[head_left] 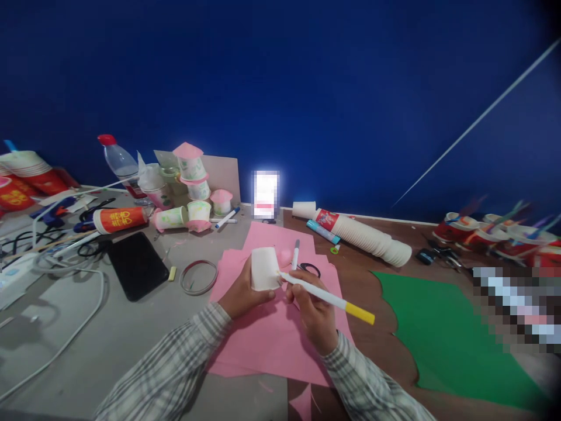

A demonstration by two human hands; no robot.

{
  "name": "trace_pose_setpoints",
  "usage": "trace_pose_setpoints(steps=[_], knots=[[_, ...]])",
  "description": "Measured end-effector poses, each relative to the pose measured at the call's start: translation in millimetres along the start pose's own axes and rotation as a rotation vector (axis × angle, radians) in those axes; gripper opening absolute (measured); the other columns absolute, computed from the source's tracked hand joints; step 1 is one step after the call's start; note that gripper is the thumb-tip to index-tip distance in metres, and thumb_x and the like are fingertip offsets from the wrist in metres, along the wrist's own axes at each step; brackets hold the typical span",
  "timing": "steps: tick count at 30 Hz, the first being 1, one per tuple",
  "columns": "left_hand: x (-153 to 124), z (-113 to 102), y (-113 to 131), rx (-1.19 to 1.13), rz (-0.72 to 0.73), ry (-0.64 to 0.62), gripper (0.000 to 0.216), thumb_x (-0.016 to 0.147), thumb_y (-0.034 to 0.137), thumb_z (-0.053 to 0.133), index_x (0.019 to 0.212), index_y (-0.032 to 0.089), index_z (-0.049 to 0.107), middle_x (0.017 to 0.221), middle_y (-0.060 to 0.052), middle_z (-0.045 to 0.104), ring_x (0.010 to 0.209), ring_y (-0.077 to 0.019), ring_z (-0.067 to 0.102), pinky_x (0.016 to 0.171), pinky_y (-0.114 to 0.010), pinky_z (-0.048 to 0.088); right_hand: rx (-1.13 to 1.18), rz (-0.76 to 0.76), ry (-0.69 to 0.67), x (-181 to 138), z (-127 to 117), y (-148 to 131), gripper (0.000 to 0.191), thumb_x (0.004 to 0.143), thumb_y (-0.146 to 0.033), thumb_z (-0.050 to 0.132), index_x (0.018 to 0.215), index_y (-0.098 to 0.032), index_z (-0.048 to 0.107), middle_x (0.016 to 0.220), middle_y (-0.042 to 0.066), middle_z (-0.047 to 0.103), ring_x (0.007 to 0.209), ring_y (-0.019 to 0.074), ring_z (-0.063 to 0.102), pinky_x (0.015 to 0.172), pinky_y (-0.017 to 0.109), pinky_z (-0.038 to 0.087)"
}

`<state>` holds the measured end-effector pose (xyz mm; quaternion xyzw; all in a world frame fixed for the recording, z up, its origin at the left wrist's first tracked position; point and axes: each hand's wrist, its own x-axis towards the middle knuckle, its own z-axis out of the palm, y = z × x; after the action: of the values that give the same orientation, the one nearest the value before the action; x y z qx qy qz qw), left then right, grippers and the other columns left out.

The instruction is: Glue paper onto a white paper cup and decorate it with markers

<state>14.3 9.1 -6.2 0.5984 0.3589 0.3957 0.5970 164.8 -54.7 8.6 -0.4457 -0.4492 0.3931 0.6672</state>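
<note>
My left hand point(246, 292) is wrapped round a white paper cup point(264, 268), tilted on its side above pink paper sheets point(272, 345). In my right hand point(313, 310) is a white marker pen point(324, 292) with a yellow end, held like a writing tool. Its tip is at the right side of the cup; a small yellowish mark seems to show there. Just beyond my right hand lie a grey-capped marker point(296, 252) and a pair of scissors with black handles point(311, 269), partly hidden.
Decorated pink-and-white paper cups point(193, 166) are stacked at the back left, near a black tablet point(137, 266) and cables. A long stack of paper cups point(366, 237) lies back right. Green paper point(447, 333) covers the right side. A lit phone point(265, 193) leans against the blue wall.
</note>
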Motion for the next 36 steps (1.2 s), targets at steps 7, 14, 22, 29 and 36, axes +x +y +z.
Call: trace_pose_setpoints(steps=[7, 14, 22, 29, 36], knots=[[-0.6, 2.6, 0.5, 0.05, 0.003, 0.001, 0.078, 0.052, 0.024, 0.077, 0.118, 0.026, 0.036, 0.104, -0.004, 0.055, 0.088, -0.0239, 0.054, 0.072, -0.036, 0.047, -0.122, -0.052, -0.117, -0.3, -6.4, -3.8, 0.024, 0.075, -0.03, 0.056, 0.093, -0.021, 0.069, 0.061, 0.002, 0.066, 0.057, 0.0208, 0.06, 0.058, 0.035, 0.05], [-1.3, 5.5, 3.2, 0.06, 0.025, 0.005, 0.081, 0.051, 0.024, 0.079, 0.118, 0.025, 0.034, 0.1, -0.004, 0.055, 0.088, -0.0234, 0.053, 0.07, -0.034, 0.048, -0.264, -0.18, -0.126, -1.6, -3.4, -5.9, 0.023, 0.075, -0.025, 0.055, 0.091, -0.025, 0.071, 0.062, 0.002, 0.068, 0.064, 0.0229, 0.064, 0.075, 0.043, 0.052], [-1.5, 7.0, 5.4, 0.096, 0.065, 0.019, 0.08, 0.051, 0.025, 0.079, 0.118, 0.025, 0.036, 0.103, -0.004, 0.053, 0.087, -0.0229, 0.052, 0.071, -0.034, 0.048, -0.29, -0.119, -0.107, -3.6, -0.7, -3.8, 0.022, 0.075, -0.026, 0.054, 0.093, -0.022, 0.068, 0.066, 0.004, 0.069, 0.054, 0.0202, 0.062, 0.056, 0.034, 0.053], [-1.2, 7.3, 6.7, 0.146, 0.062, 0.02, 0.081, 0.051, 0.027, 0.079, 0.118, 0.023, 0.034, 0.104, -0.005, 0.052, 0.087, -0.0223, 0.053, 0.072, -0.034, 0.047, -0.265, -0.066, -0.067, -5.9, 2.0, 0.8, 0.017, 0.074, -0.027, 0.056, 0.089, -0.021, 0.062, 0.063, 0.001, 0.067, 0.052, 0.0184, 0.061, 0.05, 0.03, 0.052], [-0.9, 7.9, 8.1, 0.145, 0.062, 0.013, 0.082, 0.051, 0.031, 0.079, 0.119, 0.023, 0.033, 0.1, -0.003, 0.053, 0.083, -0.0198, 0.054, 0.07, -0.034, 0.048, -0.316, -0.145, -0.072, -5.4, 1.1, 2.1, 0.017, 0.075, -0.027, 0.056, 0.09, -0.02, 0.062, 0.069, 0.002, 0.068, 0.056, 0.0182, 0.063, 0.052, 0.029, 0.054]])
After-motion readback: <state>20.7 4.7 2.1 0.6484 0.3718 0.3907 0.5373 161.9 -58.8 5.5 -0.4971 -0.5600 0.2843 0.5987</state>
